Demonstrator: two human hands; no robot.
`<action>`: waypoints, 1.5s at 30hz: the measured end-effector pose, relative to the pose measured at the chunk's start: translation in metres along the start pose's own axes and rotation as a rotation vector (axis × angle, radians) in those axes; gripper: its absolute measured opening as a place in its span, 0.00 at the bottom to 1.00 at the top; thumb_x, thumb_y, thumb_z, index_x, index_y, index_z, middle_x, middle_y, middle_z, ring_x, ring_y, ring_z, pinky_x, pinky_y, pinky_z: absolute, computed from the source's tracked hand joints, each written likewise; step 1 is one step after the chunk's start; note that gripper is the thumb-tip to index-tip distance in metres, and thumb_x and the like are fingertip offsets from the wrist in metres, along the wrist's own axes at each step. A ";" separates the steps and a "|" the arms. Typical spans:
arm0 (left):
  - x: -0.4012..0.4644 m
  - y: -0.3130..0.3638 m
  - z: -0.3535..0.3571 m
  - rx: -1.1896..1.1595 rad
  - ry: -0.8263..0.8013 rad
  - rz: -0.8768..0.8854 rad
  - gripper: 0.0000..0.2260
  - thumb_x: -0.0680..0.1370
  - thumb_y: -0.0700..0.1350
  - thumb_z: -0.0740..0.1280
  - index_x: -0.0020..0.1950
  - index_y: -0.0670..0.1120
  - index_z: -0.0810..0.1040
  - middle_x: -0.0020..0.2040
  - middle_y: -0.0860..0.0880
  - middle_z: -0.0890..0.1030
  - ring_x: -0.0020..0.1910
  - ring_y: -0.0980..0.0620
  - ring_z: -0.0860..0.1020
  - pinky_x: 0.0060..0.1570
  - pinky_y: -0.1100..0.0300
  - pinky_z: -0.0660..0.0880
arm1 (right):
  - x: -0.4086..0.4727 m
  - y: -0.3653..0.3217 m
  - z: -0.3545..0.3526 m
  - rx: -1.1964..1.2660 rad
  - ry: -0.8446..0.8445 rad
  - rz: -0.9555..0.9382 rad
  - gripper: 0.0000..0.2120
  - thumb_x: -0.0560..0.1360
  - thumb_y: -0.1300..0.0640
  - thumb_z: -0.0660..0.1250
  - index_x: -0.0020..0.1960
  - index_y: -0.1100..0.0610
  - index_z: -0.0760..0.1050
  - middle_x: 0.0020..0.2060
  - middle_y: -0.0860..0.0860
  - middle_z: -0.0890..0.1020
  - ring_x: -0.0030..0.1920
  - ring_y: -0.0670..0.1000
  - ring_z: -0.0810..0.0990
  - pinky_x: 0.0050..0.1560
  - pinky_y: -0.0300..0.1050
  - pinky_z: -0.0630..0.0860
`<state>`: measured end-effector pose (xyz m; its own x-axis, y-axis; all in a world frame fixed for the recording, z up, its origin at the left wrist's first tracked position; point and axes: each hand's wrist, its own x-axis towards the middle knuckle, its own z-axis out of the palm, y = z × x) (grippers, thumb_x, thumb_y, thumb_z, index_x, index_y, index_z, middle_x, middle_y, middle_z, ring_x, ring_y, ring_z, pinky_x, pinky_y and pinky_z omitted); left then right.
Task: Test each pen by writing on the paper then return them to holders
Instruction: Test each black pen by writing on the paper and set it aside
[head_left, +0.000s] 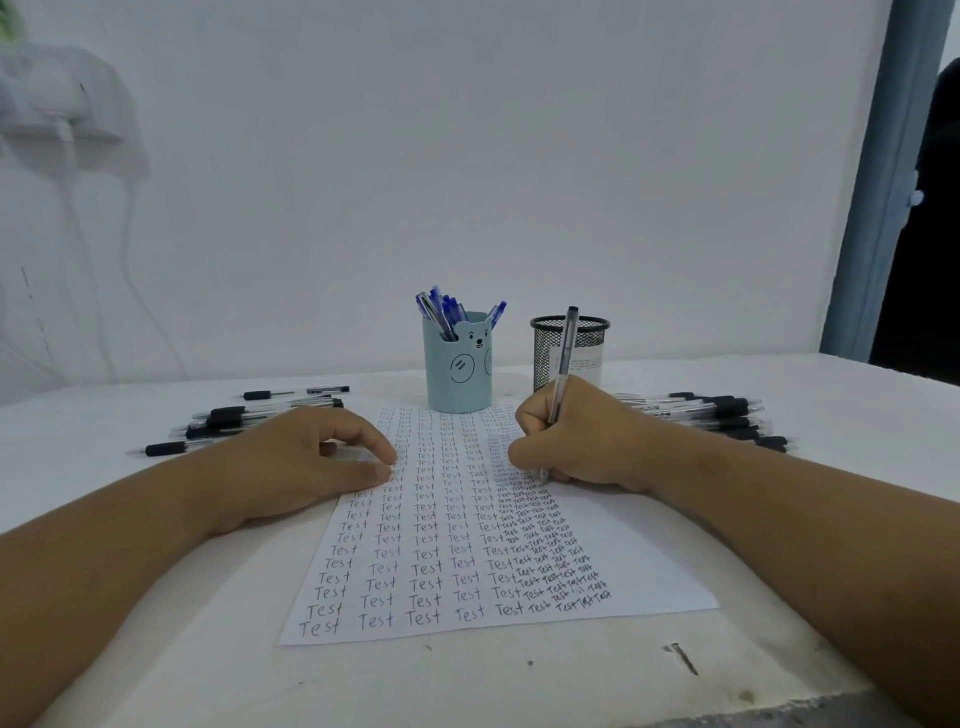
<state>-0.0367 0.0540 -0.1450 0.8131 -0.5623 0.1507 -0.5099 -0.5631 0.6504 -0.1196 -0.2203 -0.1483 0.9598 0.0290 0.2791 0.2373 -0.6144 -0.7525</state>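
The clear-barrelled pen (562, 364) stood nearly upright, pinched in the right hand (569, 439), tip on the paper (639, 566) among cramped "Test" rows. The left hand (306, 462) lay relaxed, fingertips pressing the sheet's edge. Should that pressure slip, the thin, smooth sheet would likely skid on the worktop (467, 680). Behind stood a matte blue bear-faced holder (457, 371) and black mesh holder (587, 343).

Head-worn view, facing forward and down, close over table (156, 649)
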 end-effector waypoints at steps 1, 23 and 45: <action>0.000 0.000 0.000 0.004 0.000 0.000 0.07 0.72 0.54 0.76 0.49 0.63 0.85 0.57 0.64 0.81 0.59 0.64 0.76 0.65 0.61 0.69 | 0.000 0.000 0.000 0.005 -0.005 0.001 0.20 0.70 0.67 0.69 0.26 0.56 0.64 0.21 0.50 0.63 0.24 0.50 0.67 0.32 0.41 0.67; -0.001 0.002 0.000 -0.024 -0.006 -0.011 0.05 0.73 0.53 0.76 0.46 0.62 0.85 0.57 0.63 0.81 0.58 0.64 0.76 0.59 0.66 0.69 | 0.005 0.005 0.000 -0.014 -0.001 -0.003 0.17 0.64 0.61 0.69 0.25 0.54 0.62 0.23 0.53 0.63 0.35 0.56 0.72 0.35 0.46 0.66; -0.001 0.003 0.000 -0.020 -0.006 -0.011 0.06 0.73 0.53 0.76 0.48 0.63 0.84 0.57 0.65 0.81 0.59 0.65 0.75 0.63 0.63 0.68 | 0.004 0.002 -0.001 -0.071 -0.008 0.020 0.17 0.65 0.61 0.69 0.25 0.53 0.63 0.23 0.53 0.66 0.34 0.55 0.77 0.38 0.48 0.69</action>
<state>-0.0392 0.0531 -0.1435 0.8169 -0.5599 0.1385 -0.4950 -0.5574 0.6665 -0.1152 -0.2220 -0.1485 0.9655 0.0222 0.2596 0.2072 -0.6695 -0.7133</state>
